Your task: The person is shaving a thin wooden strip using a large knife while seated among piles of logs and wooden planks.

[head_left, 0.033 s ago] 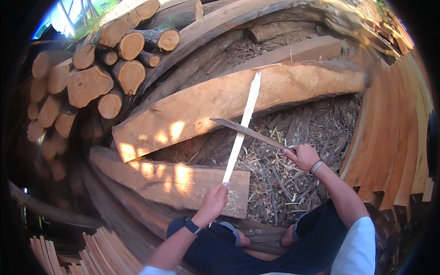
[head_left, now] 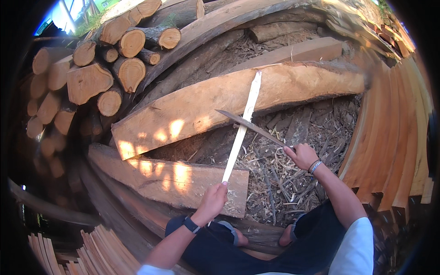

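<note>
At 6 o'clock, the left hand [head_left: 213, 200] is closed around a pale stick [head_left: 238, 141], which slants up to 1 o'clock. Near 3 o'clock, the right hand [head_left: 303, 156] is wrapped around a knife [head_left: 264, 133], its blade crossing the stick. Beyond: a slab [head_left: 211, 103] at 12, logs [head_left: 129, 75] at 10.

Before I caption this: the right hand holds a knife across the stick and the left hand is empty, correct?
Not quite: the head view shows the left hand gripping the stick. The right hand does hold the knife across it.
</note>
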{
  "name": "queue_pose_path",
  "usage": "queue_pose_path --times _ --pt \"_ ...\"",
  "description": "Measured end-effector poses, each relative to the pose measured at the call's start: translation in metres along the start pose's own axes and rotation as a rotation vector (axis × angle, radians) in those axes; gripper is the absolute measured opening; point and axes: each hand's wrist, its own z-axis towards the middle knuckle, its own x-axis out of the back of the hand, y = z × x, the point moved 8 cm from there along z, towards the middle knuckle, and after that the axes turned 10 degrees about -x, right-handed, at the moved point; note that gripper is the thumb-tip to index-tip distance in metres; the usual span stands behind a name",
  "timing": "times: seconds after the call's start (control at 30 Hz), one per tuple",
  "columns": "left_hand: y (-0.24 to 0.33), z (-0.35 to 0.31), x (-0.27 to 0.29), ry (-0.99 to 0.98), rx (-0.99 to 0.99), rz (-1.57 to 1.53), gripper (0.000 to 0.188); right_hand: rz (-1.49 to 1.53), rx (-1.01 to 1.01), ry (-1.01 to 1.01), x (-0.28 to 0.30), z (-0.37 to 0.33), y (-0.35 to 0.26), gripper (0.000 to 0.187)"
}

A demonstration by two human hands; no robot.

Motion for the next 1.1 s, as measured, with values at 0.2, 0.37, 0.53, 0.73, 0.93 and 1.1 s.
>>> queue_pose_path --times 0.2,0.37,0.53,0.73,0.93,1.1 --pt "-0.008 0.006 0.009 0.061 -0.022 0.063 0.043 -0.031 0.105 -0.032 -0.002 -0.022 -0.012 0.072" --pt "0.018 0.005 0.005 0.070 -0.158 0.380 0.043 -0.049 0.065 -0.029 0.006 -0.028 -0.023 0.071" --pt "0.025 0.000 0.009 0.085 -0.175 0.411 0.042 -0.018 0.103 -0.053 -0.012 -0.047 -0.025 0.071" --pt "0.031 -0.002 0.009 0.100 -0.217 0.498 0.040 0.003 0.070 -0.045 -0.001 -0.037 -0.033 0.067" --pt "0.033 -0.001 0.011 0.146 -0.277 0.631 0.038 -0.096 0.194 -0.035 -0.002 -0.053 -0.041 0.066" --pt "0.037 0.008 0.016 0.137 -0.273 0.679 0.035 -0.101 0.148 -0.038 -0.013 -0.047 -0.044 0.067"
